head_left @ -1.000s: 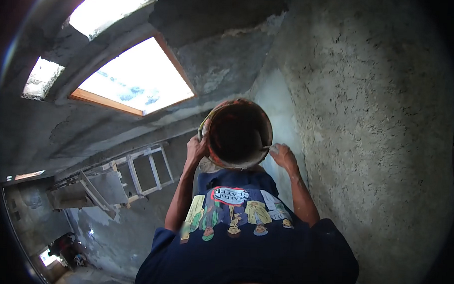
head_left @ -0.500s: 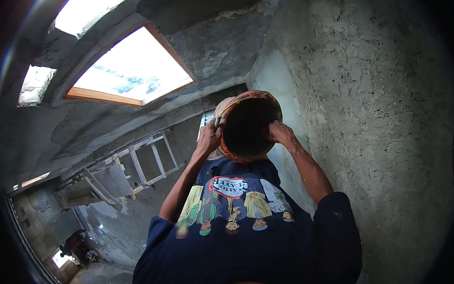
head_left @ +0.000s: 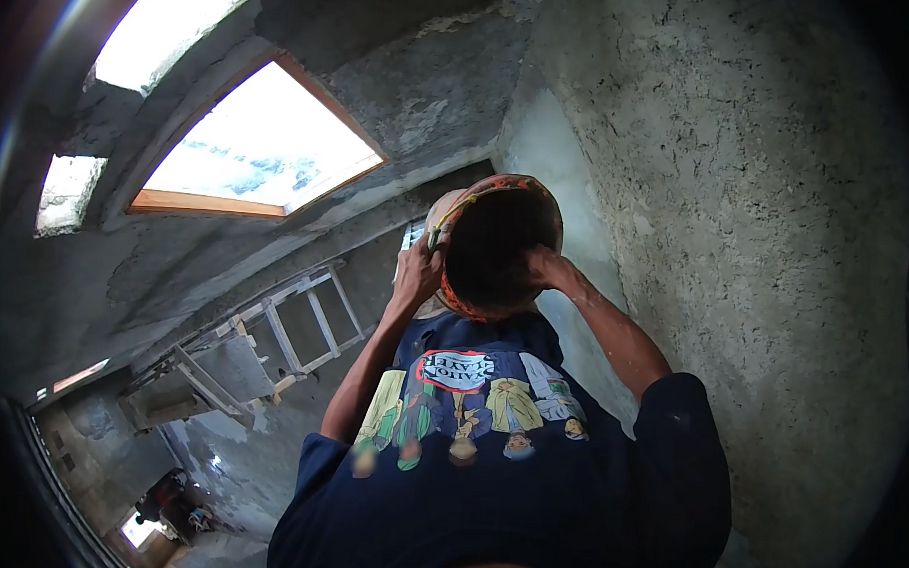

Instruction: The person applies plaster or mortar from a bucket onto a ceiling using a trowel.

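A worn bucket [head_left: 488,307] with orange-red stains round its rim is held up in front of my body, tilted so that its dark mouth faces me. My left hand [head_left: 419,271] is closed round the bucket's left rim, by a thin yellowish handle [head_left: 438,226]. Past the right rim, my right hand [head_left: 543,268] reaches into the mouth, its fingers lost in the shadow there. What lies in the bucket is too dark to see.
A rough plastered wall [head_left: 746,244] rises close on my right. To the left are a wood-framed window [head_left: 269,142] and a wooden ladder-like frame [head_left: 313,319]. Dark clutter [head_left: 171,504] sits far off at lower left.
My right hand has moved from the bucket's right rim further into its mouth. My left hand keeps its hold, and the bucket has barely shifted.
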The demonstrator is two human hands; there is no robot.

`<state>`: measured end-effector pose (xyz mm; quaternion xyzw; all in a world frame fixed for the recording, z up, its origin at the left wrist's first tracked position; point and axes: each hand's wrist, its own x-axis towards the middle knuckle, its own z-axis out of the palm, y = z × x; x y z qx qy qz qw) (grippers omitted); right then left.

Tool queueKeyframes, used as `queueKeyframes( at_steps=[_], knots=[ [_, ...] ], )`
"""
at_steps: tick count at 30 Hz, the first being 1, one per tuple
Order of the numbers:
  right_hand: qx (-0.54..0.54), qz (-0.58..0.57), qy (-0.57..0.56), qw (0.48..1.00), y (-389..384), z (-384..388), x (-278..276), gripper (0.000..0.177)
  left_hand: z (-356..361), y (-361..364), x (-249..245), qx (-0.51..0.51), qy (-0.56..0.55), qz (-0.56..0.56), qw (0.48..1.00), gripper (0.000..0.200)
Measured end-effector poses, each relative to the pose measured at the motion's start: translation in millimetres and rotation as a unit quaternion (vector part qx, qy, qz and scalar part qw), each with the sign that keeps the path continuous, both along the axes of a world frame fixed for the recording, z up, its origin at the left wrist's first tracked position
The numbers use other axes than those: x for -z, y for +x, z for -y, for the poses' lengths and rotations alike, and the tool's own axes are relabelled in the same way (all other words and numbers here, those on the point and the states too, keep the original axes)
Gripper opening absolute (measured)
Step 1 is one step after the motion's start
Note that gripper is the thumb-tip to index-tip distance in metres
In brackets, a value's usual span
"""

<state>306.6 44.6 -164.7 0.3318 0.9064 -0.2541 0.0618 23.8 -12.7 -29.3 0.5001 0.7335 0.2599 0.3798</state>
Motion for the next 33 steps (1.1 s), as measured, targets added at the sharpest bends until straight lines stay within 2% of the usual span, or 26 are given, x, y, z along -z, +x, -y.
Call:
queueKeyframes(
  at_steps=[2, 3, 4, 7, 8, 11, 14, 16, 19, 21, 23, 25, 27, 28, 29, 30, 31, 33],
  knots=[
    [-0.005, 0.020, -0.008, 1.000, -3.0, 0.7, 9.5, 0.035, -1.3, -2.2, -0.4, 0.000, 0.008, -0.004, 1.000, 0.039],
    [0.017, -0.088, -0.134, 0.987, -9.2, -0.2, -6.4, 0.035, -0.7, -4.2, -0.4, -0.003, 0.015, -0.008, 1.000, 0.040],
    [0.038, -0.195, -0.256, 0.946, -14.8, -1.4, -16.1, 0.036, 0.6, -5.5, 1.9, -0.007, 0.020, -0.007, 1.000, 0.044],
    [0.094, -0.208, -0.259, 0.939, -27.7, 13.8, -27.7, 0.035, 2.7, -3.6, 1.3, -0.045, -0.032, 0.038, 0.998, 0.040],
    [0.095, -0.212, -0.256, 0.938, -29.7, 14.8, -30.9, 0.035, 1.8, -3.5, -0.5, -0.047, -0.055, 0.024, 0.997, 0.044],
    [0.123, -0.248, -0.278, 0.920, -32.0, 17.0, -43.5, 0.039, 8.2, -9.1, 21.8, -0.056, -0.006, -0.001, 0.998, 0.048],
    [0.146, -0.256, -0.270, 0.916, -19.4, 17.6, -56.6, 0.040, 7.7, -6.8, 2.8, -0.089, -0.044, 0.045, 0.994, 0.049],
    [0.172, -0.173, -0.308, 0.920, -8.2, 15.7, -74.3, 0.040, 6.4, -8.9, -6.4, -0.117, -0.068, 0.064, 0.989, 0.049],
    [0.186, -0.132, -0.320, 0.920, -2.6, 13.8, -98.2, 0.038, 10.7, -19.2, -6.1, -0.147, -0.080, 0.092, 0.982, 0.050],
    [0.166, -0.156, -0.289, 0.930, -3.6, 17.8, -95.4, 0.035, 17.8, -31.4, 12.4, -0.162, -0.073, 0.093, 0.980, 0.051],
    [0.192, -0.229, -0.277, 0.913, -7.3, 21.5, -96.0, 0.035, 23.4, -40.2, 18.9, -0.200, -0.104, 0.102, 0.969, 0.054],
    [0.216, -0.222, -0.287, 0.907, -13.9, 23.6, -104.1, 0.032, 32.8, -52.2, 32.8, -0.212, -0.119, 0.082, 0.967, 0.062],
    [0.194, -0.301, -0.226, 0.906, -25.0, 24.1, -95.6, 0.034, 41.8, -67.8, 61.0, -0.221, -0.164, 0.047, 0.960, 0.071],
    [0.188, -0.310, -0.211, 0.908, -30.7, 23.3, -95.0, 0.035, 45.0, -61.1, 45.7, -0.243, -0.150, 0.081, 0.955, 0.076],
    [0.183, -0.319, -0.196, 0.909, -38.1, 19.6, -95.8, 0.036, 53.3, -67.6, 63.4, -0.250, -0.154, 0.091, 0.952, 0.074],
    [0.209, -0.337, -0.260, 0.880, -49.8, 15.6, -114.7, 0.038, 57.4, -70.2, 63.6, -0.270, -0.169, 0.134, 0.938, 0.071],
    [0.201, -0.353, -0.252, 0.878, -59.1, 7.2, -128.7, 0.031, 62.4, -69.7, 64.5, -0.268, -0.161, 0.135, 0.940, 0.071],
    [0.241, -0.407, -0.279, 0.836, -79.3, -6.8, -140.4, 0.020, 73.8, -70.2, 67.1, -0.283, -0.128, 0.187, 0.932, 0.062]
  ],
)
